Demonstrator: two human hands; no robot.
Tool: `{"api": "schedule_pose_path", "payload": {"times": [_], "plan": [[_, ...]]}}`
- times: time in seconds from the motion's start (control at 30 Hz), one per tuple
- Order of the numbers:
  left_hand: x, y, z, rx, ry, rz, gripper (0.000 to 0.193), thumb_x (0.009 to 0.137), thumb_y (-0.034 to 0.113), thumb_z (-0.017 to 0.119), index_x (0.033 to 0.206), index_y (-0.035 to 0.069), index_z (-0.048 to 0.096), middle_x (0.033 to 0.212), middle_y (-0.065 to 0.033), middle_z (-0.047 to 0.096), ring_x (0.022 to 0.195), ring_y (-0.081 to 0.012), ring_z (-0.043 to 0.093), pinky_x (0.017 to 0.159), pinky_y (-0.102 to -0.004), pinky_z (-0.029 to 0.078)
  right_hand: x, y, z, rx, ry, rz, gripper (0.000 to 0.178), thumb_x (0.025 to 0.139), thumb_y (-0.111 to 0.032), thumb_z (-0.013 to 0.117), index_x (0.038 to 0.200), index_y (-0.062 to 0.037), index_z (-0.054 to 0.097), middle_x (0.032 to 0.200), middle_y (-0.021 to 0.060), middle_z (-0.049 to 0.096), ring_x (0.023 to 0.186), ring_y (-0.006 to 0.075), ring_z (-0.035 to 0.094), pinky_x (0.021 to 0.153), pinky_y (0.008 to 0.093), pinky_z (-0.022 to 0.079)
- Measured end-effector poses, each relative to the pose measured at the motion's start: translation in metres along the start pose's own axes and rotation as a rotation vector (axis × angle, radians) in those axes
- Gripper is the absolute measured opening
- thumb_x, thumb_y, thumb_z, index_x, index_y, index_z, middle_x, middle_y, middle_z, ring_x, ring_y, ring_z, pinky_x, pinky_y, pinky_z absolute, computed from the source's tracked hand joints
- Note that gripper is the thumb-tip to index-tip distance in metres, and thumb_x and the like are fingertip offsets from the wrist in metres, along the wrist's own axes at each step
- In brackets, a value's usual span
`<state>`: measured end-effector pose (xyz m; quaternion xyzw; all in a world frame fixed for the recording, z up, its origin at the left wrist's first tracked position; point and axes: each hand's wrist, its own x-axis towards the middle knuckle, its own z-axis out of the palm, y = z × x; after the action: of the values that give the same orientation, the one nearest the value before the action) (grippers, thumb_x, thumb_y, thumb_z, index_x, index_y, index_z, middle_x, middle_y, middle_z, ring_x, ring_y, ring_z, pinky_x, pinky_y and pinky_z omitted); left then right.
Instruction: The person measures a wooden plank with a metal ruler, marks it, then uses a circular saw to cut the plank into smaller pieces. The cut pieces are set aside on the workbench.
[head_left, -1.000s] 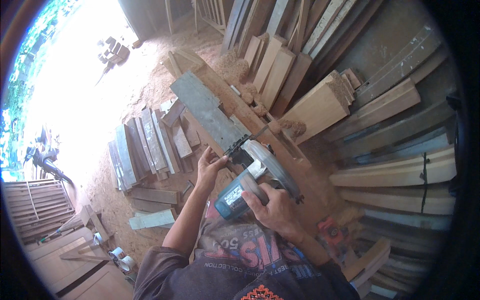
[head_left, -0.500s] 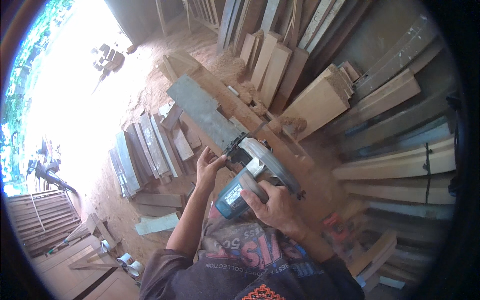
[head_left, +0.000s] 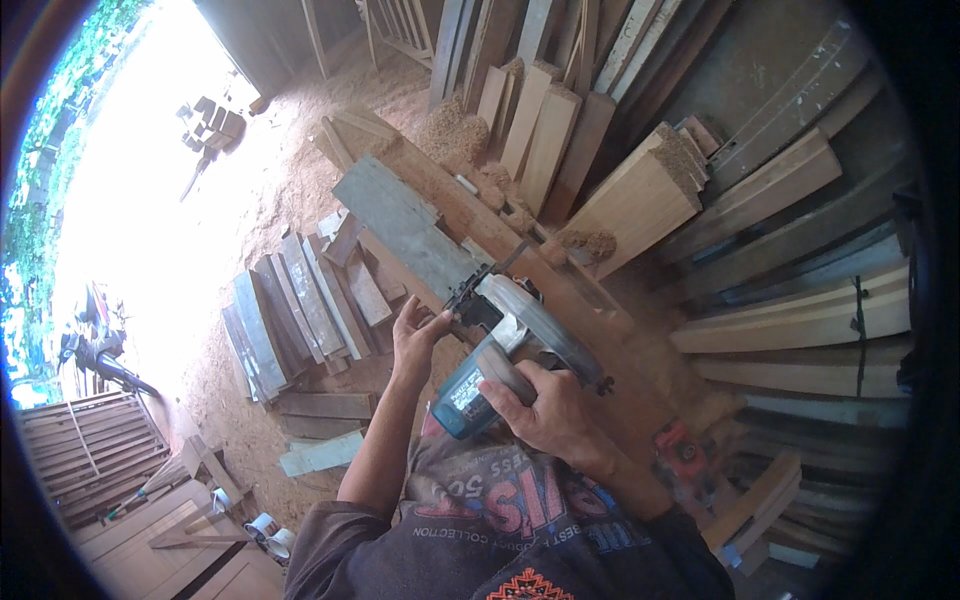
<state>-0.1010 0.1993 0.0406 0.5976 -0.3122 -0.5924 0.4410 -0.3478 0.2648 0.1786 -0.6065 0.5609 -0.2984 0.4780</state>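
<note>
A teal circular saw (head_left: 470,395) with a grey blade guard sits across the near end of a weathered grey board (head_left: 400,215). My right hand (head_left: 550,415) is wrapped round the saw's rear handle, thumb over the top. At the left front of the saw's black base plate is my left hand (head_left: 418,335). Its thumb presses on the plate's edge, while the fingers lie beside the board, partly hidden. The board rests on a long wooden bench (head_left: 410,155) dusted with sawdust. The blade itself is hidden by the guard.
Cut planks (head_left: 300,305) lie in a row on the sawdust-covered ground at left. Upright boards (head_left: 540,125) lean at the back, and stacked timber (head_left: 790,335) fills the right side. A red tool (head_left: 680,450) lies near my right forearm. White cups or rolls (head_left: 265,530) stand at lower left.
The view has shifted slightly, and the outdoor light at left looks less washed out. Both hands and the saw keep nearly the same place on the board.
</note>
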Motion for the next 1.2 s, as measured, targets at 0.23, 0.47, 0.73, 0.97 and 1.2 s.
{"api": "schedule_pose_path", "payload": {"times": [0.23, 0.47, 0.73, 0.97, 1.2], "plan": [[0.006, 0.000, -0.005, -0.013, -0.008, 0.021, 0.073, 0.098, 0.009, 0.081, 0.159, -0.008, 0.047, 0.130, -0.0184, 0.075, 0.112, -0.0241, 0.075, 0.099, -0.0375, 0.059, 0.005, -0.001, 0.002, -0.005, -0.019, 0.012, 0.070, 0.102, -0.065, 0.070, 0.089, 0.0043, 0.070, 0.068, 0.0305, 0.069, 0.069, 0.0490, 0.076, 0.063, 0.0536, 0.060], [0.009, 0.001, -0.007, -0.040, -0.014, 0.046, 0.075, 0.097, 0.008, 0.082, 0.160, -0.009, 0.046, 0.130, -0.0211, 0.074, 0.111, -0.0255, 0.076, 0.098, -0.0373, 0.060, 0.007, -0.007, 0.001, -0.011, -0.023, 0.014, 0.071, 0.102, -0.065, 0.070, 0.091, 0.0053, 0.071, 0.069, 0.0311, 0.069, 0.071, 0.0499, 0.076, 0.064, 0.0545, 0.060], [0.011, 0.001, -0.009, -0.041, -0.014, 0.031, 0.073, 0.097, 0.007, 0.082, 0.160, -0.006, 0.047, 0.132, -0.0207, 0.074, 0.114, -0.0258, 0.076, 0.100, -0.0380, 0.060, 0.009, -0.009, 0.001, -0.009, -0.031, 0.024, 0.069, 0.102, -0.064, 0.071, 0.090, 0.0046, 0.070, 0.070, 0.0306, 0.069, 0.071, 0.0496, 0.077, 0.064, 0.0542, 0.060], [0.014, 0.002, -0.013, -0.055, -0.029, 0.030, 0.069, 0.098, 0.006, 0.081, 0.158, -0.005, 0.050, 0.131, -0.0197, 0.075, 0.111, -0.0255, 0.076, 0.101, -0.0379, 0.060, 0.012, -0.010, 0.005, -0.005, -0.015, 0.015, 0.067, 0.102, -0.062, 0.072, 0.087, 0.0033, 0.068, 0.068, 0.0298, 0.069, 0.068, 0.0478, 0.077, 0.061, 0.0535, 0.060], [0.015, 0.009, -0.013, -0.024, -0.036, 0.030, 0.065, 0.098, 0.008, 0.081, 0.156, -0.003, 0.053, 0.130, -0.0189, 0.075, 0.112, -0.0249, 0.075, 0.101, -0.0383, 0.059, 0.014, -0.010, 0.007, -0.008, -0.002, -0.010, 0.068, 0.102, -0.062, 0.073, 0.088, 0.0038, 0.069, 0.066, 0.0291, 0.068, 0.066, 0.0476, 0.076, 0.060, 0.0535, 0.059]]}}
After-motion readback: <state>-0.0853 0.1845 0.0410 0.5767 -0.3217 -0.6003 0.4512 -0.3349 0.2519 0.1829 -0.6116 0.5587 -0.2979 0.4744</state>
